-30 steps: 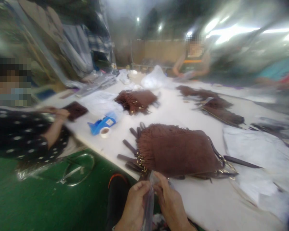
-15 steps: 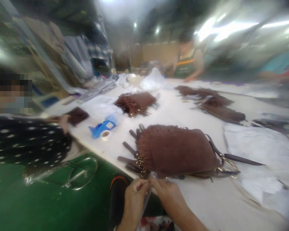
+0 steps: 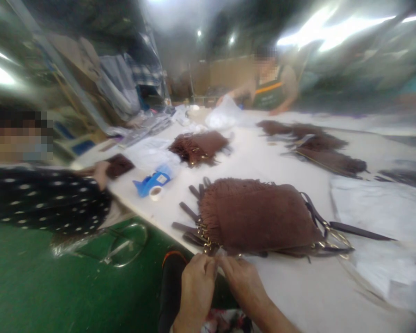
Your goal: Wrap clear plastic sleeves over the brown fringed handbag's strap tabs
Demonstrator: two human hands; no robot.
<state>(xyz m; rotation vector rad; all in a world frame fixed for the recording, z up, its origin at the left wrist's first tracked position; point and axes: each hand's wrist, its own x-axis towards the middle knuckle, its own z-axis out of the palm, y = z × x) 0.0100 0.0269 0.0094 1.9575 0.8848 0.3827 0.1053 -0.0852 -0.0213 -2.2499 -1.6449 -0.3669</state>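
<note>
My left hand (image 3: 197, 280) and my right hand (image 3: 242, 277) meet at the near table edge, fingers pinched closed. Between their fingertips shows a small bit of clear plastic (image 3: 222, 252); the rest of it is hidden. Just beyond them lies a stack of brown fringed bags (image 3: 263, 215), flat on the white table (image 3: 284, 286). Dark straps (image 3: 184, 226) and gold-coloured clasps (image 3: 206, 236) stick out at its left end. On its right end are more straps and gold rings (image 3: 339, 236).
A tape roll (image 3: 155, 193) sits by a blue tape dispenser (image 3: 149, 183). More fringed brown bags (image 3: 203, 145) lie farther back. At left, a person in a dotted sleeve (image 3: 48, 199) holds a dark brown piece (image 3: 119, 165). White sheets (image 3: 381, 208) cover the right side.
My view has shifted slightly, moving the scene right. The strip of clear plastic hanging between my wrists no longer shows. The person across the table now reaches to the white plastic bag.
</note>
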